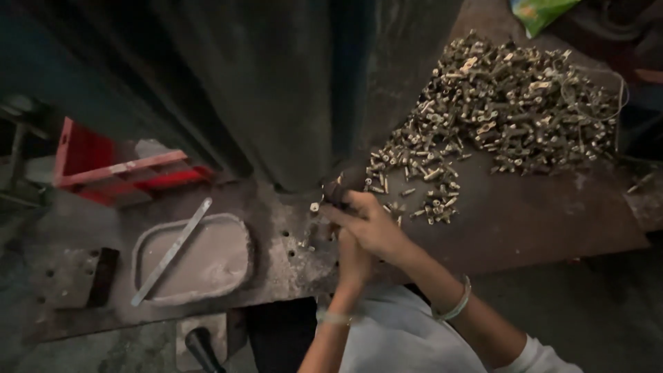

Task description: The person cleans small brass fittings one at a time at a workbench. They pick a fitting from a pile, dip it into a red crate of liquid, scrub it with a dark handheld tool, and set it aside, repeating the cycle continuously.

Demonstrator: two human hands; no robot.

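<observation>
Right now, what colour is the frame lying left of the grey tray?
Red, with a paler worn bar; the frame shows in the head view, beyond the tray.

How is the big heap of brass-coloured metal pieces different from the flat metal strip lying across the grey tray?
The heap of small brass-coloured metal pieces is many loose bits piled at the far right of the dark workbench; the flat grey metal strip is one long piece on the left.
The heap is yellowish and shiny; the strip is dull grey.
The heap lies straight on the bench; the strip rests slantwise across the oval grey tray.
Both are metal, and neither hand touches them.
</observation>
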